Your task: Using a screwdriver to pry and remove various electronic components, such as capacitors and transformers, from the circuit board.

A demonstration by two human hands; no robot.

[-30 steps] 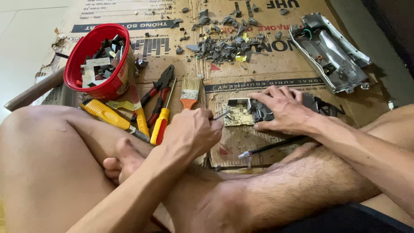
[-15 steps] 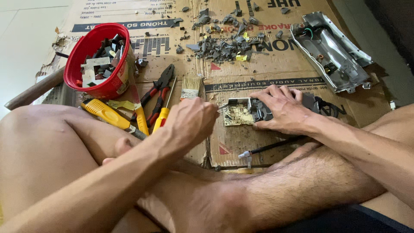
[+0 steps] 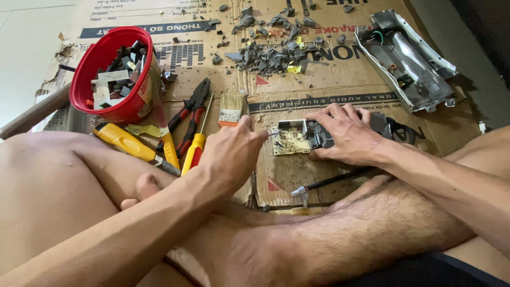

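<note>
The right hand (image 3: pixel 348 133) presses flat on a small circuit board (image 3: pixel 291 139) with dark parts, lying on flattened cardboard (image 3: pixel 329 79) on the floor. The left hand (image 3: pixel 234 154) is curled, pinching a thin metal tool (image 3: pixel 274 134) whose tip meets the board's left edge. A red bowl (image 3: pixel 114 74) of scraps, pliers (image 3: pixel 192 114) and a screwdriver (image 3: pixel 195 146) lie to the left.

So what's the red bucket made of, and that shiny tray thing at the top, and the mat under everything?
The red bucket looks like plastic: smooth, glossy, one even colour. The shiny tray seems to be bare metal, silvery with bright reflections and bent edges. The mat is brown cardboard, matte, printed, with torn edges and fold lines.
</note>
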